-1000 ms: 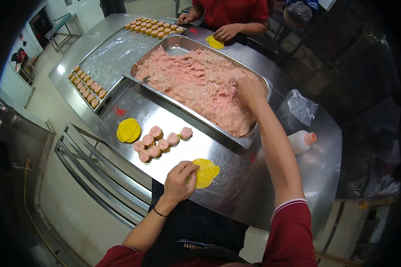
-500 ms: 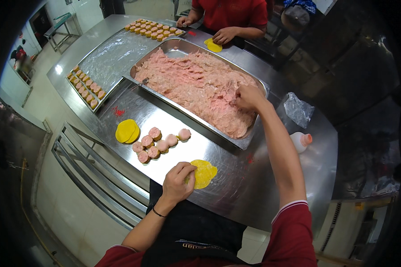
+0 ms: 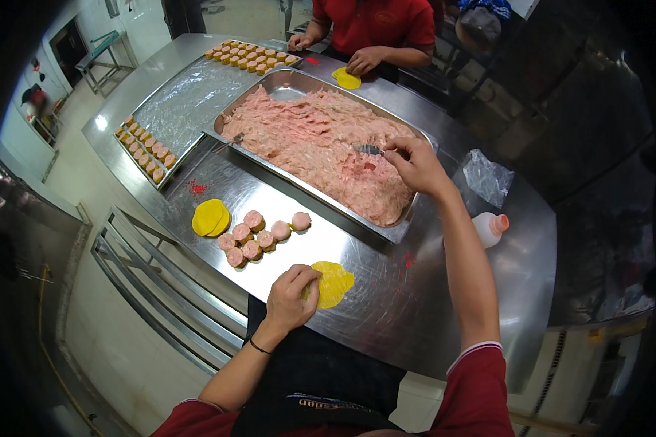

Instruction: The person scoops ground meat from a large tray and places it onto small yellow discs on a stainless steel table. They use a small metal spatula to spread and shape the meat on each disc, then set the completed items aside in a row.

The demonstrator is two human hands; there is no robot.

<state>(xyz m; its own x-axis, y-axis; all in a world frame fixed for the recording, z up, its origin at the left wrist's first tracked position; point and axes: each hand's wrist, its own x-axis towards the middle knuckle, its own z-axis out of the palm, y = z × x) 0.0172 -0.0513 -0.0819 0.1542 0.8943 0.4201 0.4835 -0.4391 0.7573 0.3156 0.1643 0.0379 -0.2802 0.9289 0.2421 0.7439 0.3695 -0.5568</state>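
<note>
My left hand (image 3: 291, 300) is closed, its fingers curled over the edge of thin round yellow dumpling wrappers (image 3: 334, 285) by the near table edge. Part of what sits inside its fingers is hidden. My right hand (image 3: 418, 166) grips a small metal spreading spoon (image 3: 369, 148) just above the pink minced filling (image 3: 306, 138), which heaps up in a deep steel tray (image 3: 299, 185). Between that tray and my left hand stand several filled dumplings (image 3: 252, 250) with pink tops. A stack of yellow wrappers (image 3: 211, 217) lies to their left.
A wide flat tray (image 3: 189, 91) lined with plastic holds rows of dumplings at its ends. On the right are a crumpled clear bag (image 3: 488, 178) and a white bottle (image 3: 488, 229) with an orange top. Across the table, a person's hand (image 3: 364, 60) touches yellow wrappers.
My right hand has lifted out of the filling, bringing the spoon into view. My left hand has stayed nearly still.
</note>
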